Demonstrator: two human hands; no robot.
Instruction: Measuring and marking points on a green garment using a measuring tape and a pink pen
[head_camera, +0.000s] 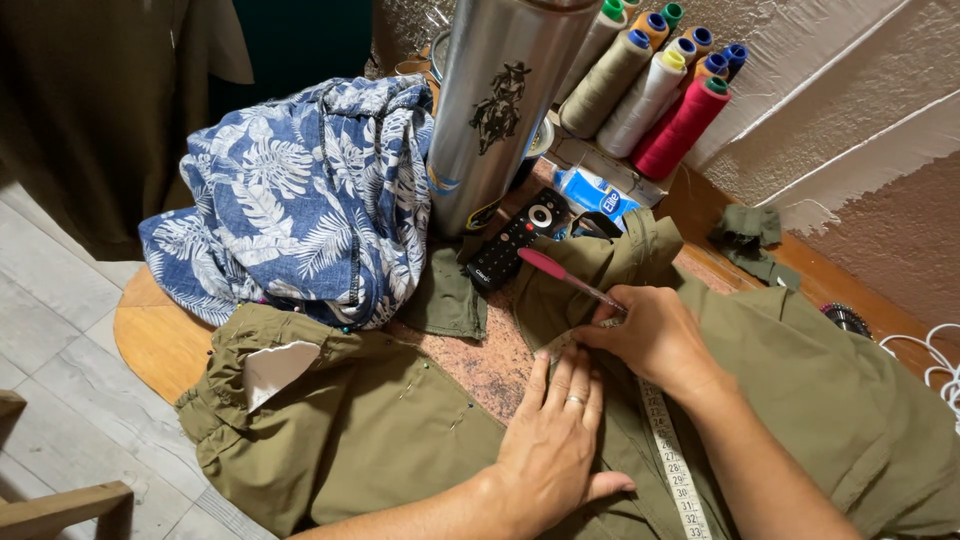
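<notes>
An olive-green garment (370, 430) lies spread over the table. My left hand (552, 440), a ring on one finger, presses flat on the cloth, fingers together. My right hand (655, 335) sits just beyond it and grips a pink-handled pointed tool (565, 275), its tip down at the fabric. A white measuring tape (672, 470) runs along the garment beneath my right wrist.
A blue leaf-print shirt (300, 200) is heaped at the left. A tall steel flask (495, 110), a black remote (515, 240) and several thread cones (655, 90) stand at the back. A small olive scrap (745, 235) lies at the right, a white cord (935, 365) at the edge.
</notes>
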